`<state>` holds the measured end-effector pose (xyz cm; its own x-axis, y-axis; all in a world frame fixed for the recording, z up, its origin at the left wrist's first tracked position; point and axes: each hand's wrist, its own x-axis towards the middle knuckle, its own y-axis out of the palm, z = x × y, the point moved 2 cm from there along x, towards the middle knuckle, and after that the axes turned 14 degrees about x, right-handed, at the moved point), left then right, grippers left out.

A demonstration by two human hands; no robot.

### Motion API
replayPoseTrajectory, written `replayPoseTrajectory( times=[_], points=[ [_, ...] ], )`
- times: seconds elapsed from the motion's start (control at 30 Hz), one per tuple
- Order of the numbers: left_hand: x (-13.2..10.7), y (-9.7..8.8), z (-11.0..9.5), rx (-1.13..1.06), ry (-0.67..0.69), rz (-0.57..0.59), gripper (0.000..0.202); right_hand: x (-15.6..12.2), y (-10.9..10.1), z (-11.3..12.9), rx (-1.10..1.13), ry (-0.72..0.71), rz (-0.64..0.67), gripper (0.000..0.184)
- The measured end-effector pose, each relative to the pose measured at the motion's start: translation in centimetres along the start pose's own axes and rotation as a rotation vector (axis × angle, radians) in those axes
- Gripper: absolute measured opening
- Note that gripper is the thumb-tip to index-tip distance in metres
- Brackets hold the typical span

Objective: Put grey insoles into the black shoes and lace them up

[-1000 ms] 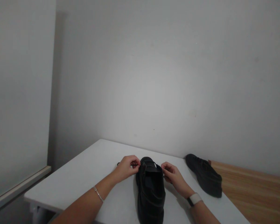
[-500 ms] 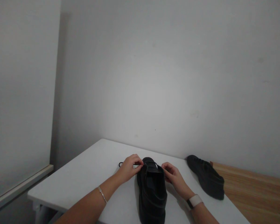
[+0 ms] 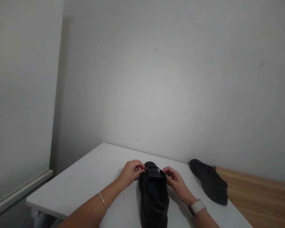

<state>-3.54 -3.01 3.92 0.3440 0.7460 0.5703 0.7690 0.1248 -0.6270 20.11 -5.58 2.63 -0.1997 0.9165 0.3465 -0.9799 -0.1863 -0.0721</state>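
Note:
A black lace-up shoe (image 3: 154,205) stands in front of me with its toe pointing away and its heel toward me. My left hand (image 3: 130,173) is closed in a pinch at the left edge of the shoe's opening, and a dark loop of shoelace (image 3: 137,178) shows beneath its fingers. On the opposite side, my right hand (image 3: 177,183) pinches the lace by the right edge. A thin piece of lace arcs over the tongue between both hands. The exact fingertip hold is partly hidden.
The other black shoe (image 3: 210,183) rests at the right edge of the white table (image 3: 95,171). Beyond that edge is a wood-grain surface (image 3: 256,193). A grey wall (image 3: 156,95) rises directly behind the table.
The lace loop that stuck out left of my left hand has been drawn in and now hangs under its fingers. My right hand has shifted slightly left, closer to the shoe.

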Motion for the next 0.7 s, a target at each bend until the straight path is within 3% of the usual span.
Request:
replayPoseTrajectory(
  times=[0.13, 0.23, 0.5, 0.6, 0.7],
  points=[
    [0.0, 0.2, -0.1, -0.104, -0.044, 0.036, 0.008, 0.2, -0.5, 0.5, -0.252, -0.173, -0.113, 0.028],
    [0.0, 0.2, -0.1, -0.142, -0.051, 0.042, 0.010, 0.1, -0.3, 1.2, -0.377, -0.217, -0.145, 0.024],
    [0.2, 0.6, -0.1, -0.249, -0.041, 0.079, 0.027, -0.4, 1.0, 2.4, -0.356, -0.110, -0.102, 0.023],
    [1.1, 0.0, -0.6, -0.285, -0.096, 0.198, 0.047, -0.2, 1.3, 3.4, -0.317, -0.049, -0.058, 0.034],
    [2.8, -1.0, -2.2, -0.065, -0.065, 0.360, 0.048, 0.5, 1.7, 5.4, -0.383, 0.035, -0.004, 0.045]
  ],
)
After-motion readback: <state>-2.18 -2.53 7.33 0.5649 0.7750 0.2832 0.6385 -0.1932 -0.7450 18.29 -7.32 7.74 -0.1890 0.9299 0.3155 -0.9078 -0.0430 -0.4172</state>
